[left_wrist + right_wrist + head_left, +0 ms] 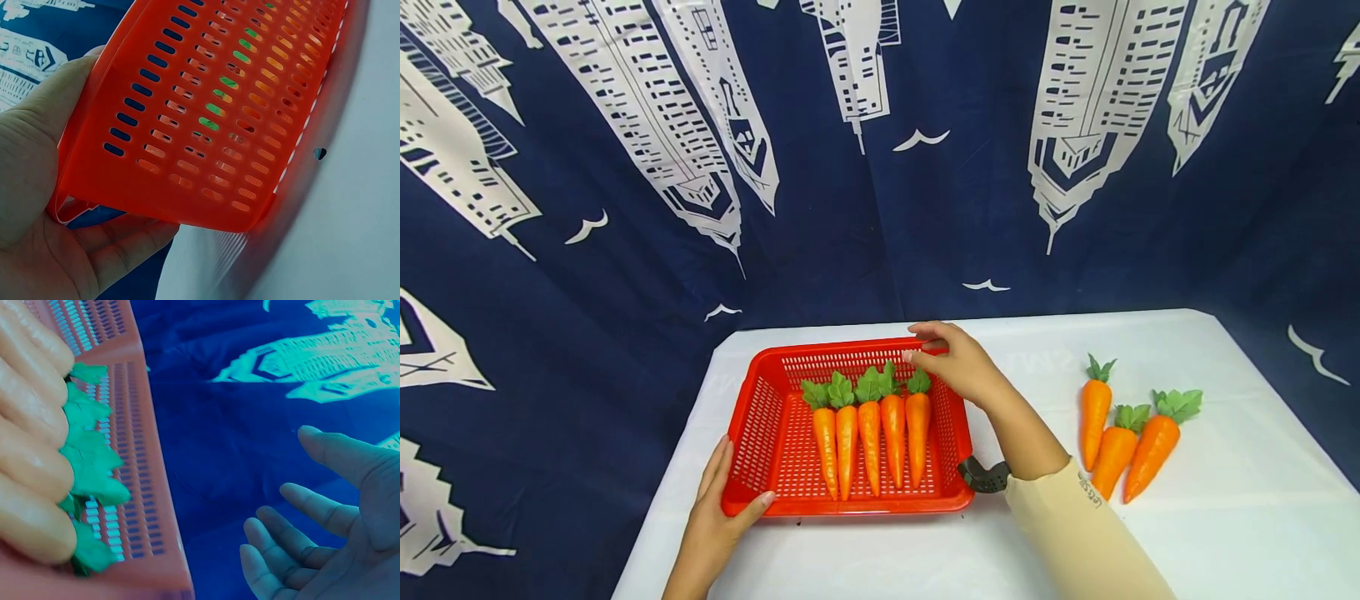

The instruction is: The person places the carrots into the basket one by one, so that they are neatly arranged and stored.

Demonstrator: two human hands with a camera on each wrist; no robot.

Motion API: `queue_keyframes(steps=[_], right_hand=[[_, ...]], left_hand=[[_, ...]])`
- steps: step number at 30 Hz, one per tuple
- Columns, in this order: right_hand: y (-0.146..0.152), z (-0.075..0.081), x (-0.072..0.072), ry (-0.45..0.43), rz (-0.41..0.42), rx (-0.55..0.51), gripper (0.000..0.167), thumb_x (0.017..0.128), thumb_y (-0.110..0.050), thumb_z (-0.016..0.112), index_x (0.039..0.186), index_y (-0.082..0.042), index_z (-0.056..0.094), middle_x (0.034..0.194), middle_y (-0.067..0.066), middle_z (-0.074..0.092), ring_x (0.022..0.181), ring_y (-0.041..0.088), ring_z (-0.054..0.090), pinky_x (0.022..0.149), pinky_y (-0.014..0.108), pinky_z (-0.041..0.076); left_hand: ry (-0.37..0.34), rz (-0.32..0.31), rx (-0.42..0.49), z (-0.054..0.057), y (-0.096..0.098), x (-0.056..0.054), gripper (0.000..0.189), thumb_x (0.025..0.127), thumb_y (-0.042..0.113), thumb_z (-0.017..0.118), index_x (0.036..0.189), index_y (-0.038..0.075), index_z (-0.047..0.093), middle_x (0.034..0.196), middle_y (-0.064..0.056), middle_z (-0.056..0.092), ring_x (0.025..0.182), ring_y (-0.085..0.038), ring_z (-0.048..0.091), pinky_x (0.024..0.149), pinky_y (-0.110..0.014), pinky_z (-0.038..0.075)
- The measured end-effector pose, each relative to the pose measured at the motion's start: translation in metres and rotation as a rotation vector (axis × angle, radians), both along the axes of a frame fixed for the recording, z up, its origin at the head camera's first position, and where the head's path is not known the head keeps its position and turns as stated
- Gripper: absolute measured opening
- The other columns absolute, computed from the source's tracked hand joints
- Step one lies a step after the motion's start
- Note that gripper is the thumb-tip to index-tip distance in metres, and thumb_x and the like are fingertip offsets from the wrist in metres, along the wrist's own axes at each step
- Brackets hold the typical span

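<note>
A red plastic basket [850,507] with slotted walls stands on the white table. Inside it several orange carrots [870,437] lie side by side, green leaves toward the far wall. My left hand [715,500] grips the basket's near left corner; in the left wrist view, thumb and fingers lie on either side of the rim. My right hand [958,362] hovers around the far right corner with nothing in it. The right wrist view shows that hand [356,556] apart from the basket wall [165,506], its fingers loosely bent.
Right of the basket, beyond my right forearm, lie three loose carrots: a slim one [1096,417], a partly covered one [1116,454] and a thick one [1153,454]. A dark blue cloth [880,250] with white buildings hangs behind the white table [850,558].
</note>
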State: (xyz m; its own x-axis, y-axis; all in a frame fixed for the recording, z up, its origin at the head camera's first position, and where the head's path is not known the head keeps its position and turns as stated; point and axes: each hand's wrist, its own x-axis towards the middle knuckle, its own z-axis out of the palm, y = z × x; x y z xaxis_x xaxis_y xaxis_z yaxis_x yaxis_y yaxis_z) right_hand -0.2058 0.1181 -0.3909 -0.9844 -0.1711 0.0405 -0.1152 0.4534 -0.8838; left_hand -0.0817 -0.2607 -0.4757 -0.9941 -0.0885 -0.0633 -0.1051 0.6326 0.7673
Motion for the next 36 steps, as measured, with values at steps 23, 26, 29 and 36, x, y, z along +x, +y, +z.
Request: queue_keyframes(steps=[23,26,29,36], right_hand=[[0.109,0.000,0.029,-0.038,-0.312,-0.107,0.065,0.096,-0.047,0.065,0.152,-0.018,0.046,0.150,0.015,0.052,0.139,0.036,0.047,0.114,0.064,0.037],[0.120,-0.003,0.035,-0.054,-0.351,-0.133,0.067,0.097,-0.048,0.065,0.153,-0.018,0.044,0.151,0.015,0.050,0.140,0.033,0.046,0.115,0.063,0.036],[0.133,-0.007,0.042,-0.074,-0.387,-0.136,0.070,0.095,-0.052,0.064,0.154,-0.020,0.044,0.151,0.016,0.050,0.137,0.028,0.048,0.115,0.063,0.036],[0.160,-0.020,0.058,-0.129,-0.479,-0.089,0.070,0.097,-0.056,0.059,0.156,-0.023,0.040,0.150,0.017,0.048,0.134,0.027,0.048,0.116,0.060,0.036]], left_hand=[[0.019,-0.006,0.001,0.000,-0.001,-0.001,0.107,0.083,0.045,0.082,0.164,0.025,0.014,0.171,0.006,0.009,0.155,-0.033,0.017,0.118,-0.069,0.023],[0.021,-0.009,0.001,-0.001,-0.002,-0.002,0.108,0.082,0.047,0.082,0.164,0.024,0.014,0.171,0.005,0.009,0.155,-0.033,0.017,0.118,-0.069,0.023],[0.019,-0.010,0.000,-0.001,-0.001,-0.002,0.109,0.082,0.048,0.082,0.164,0.023,0.014,0.171,0.004,0.009,0.155,-0.033,0.017,0.118,-0.069,0.023],[0.018,-0.008,0.002,-0.001,-0.002,-0.001,0.110,0.081,0.050,0.082,0.164,0.023,0.014,0.172,0.003,0.009,0.154,-0.033,0.018,0.118,-0.070,0.023]])
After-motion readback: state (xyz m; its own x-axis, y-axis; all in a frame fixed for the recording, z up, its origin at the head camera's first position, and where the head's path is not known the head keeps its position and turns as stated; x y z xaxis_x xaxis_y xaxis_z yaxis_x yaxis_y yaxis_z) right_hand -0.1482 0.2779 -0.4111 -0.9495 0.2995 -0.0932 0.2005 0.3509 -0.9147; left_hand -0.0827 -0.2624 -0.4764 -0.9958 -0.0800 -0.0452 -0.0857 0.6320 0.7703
